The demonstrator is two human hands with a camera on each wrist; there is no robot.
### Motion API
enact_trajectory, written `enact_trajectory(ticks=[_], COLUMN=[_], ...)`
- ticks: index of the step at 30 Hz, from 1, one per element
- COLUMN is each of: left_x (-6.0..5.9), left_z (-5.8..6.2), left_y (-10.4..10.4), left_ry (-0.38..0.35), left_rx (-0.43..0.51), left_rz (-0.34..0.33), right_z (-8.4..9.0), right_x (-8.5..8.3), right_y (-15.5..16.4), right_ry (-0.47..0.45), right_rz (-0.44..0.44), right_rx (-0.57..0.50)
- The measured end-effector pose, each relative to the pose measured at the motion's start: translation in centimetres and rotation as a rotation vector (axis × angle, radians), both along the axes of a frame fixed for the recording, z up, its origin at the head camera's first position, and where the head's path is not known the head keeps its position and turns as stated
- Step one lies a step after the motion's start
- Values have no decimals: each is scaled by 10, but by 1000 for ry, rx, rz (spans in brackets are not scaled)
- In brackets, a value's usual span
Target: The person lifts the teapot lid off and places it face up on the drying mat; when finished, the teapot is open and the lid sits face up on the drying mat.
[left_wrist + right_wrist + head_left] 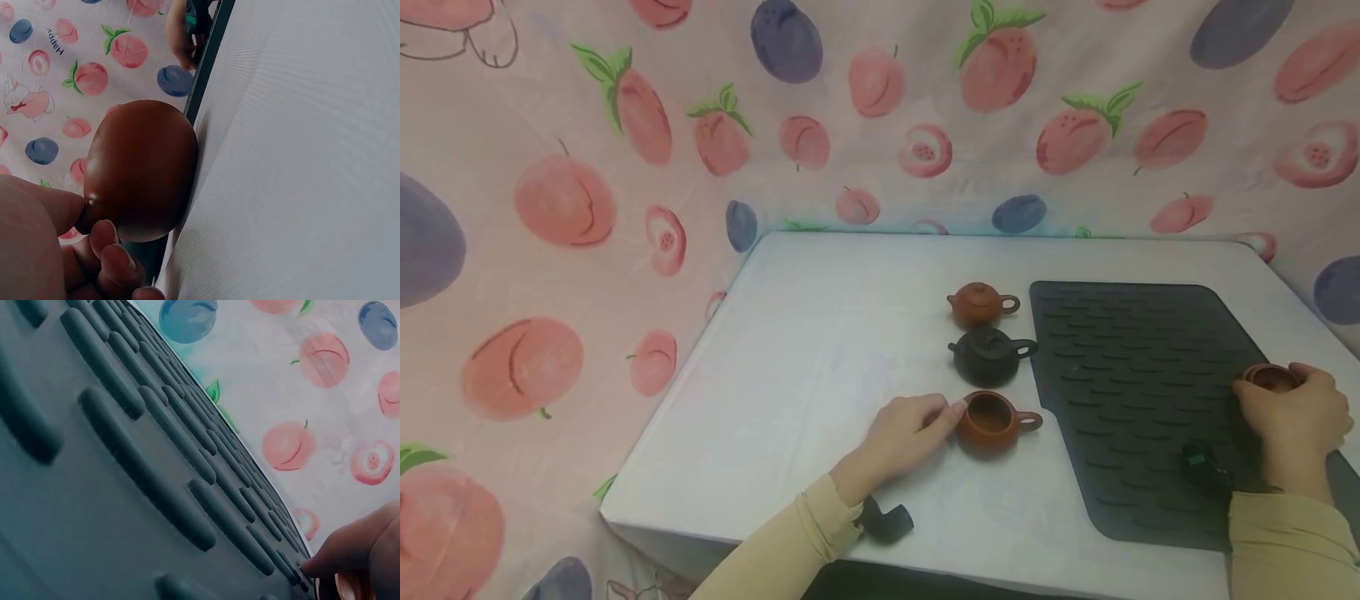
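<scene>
Sleeves in pale yellow enter at the lower edge of the head view, each wrist bearing a dark camera mount. Left hand (pixel 904 437), lower centre of the frame, rests on the white table (pixel 820 358) with its fingertips touching the side of an open brown teapot (pixel 992 423); in the left wrist view a thumb and curled fingers (pixel 106 247) press against the pot's rounded body (pixel 140 169), a light grip on it. This pot has no lid on and its handle points right, toward the dark ribbed mat (pixel 1138 392) lying just beside it. Above it in the frame stand a black teapot (pixel 988 354) with lid on and, farther up, a smaller brown teapot (pixel 979 303), also lidded; the three form a column along the mat's left edge, apart from one another. Right hand (pixel 1292 412), at the right edge of the frame, lies on the mat with fingers curled round a small brown lid (pixel 1270 377), which sits at the mat's right side. Right wrist view shows the mat's ridges (pixel 137 462) close up and a fingertip (pixel 350 550) at lower right. Peach-printed cloth (pixel 587 208) hangs behind and left of the table.
</scene>
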State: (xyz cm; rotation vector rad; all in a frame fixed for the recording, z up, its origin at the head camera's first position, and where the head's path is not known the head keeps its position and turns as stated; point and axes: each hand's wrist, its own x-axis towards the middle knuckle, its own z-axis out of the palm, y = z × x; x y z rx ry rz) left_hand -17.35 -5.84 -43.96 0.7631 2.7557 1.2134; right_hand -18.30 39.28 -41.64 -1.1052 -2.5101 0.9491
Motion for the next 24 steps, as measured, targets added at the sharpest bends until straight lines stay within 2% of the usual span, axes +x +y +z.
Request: enact_trajectory(ticks=[24], left_x=[-1], left_z=[0], left_y=[0], left_ry=[-17], left_rx=[1], left_rz=[7], right_z=[-3], right_x=[-3], right_y=[1], right_ry=[19], right_rz=[-13], right_rx=[-14])
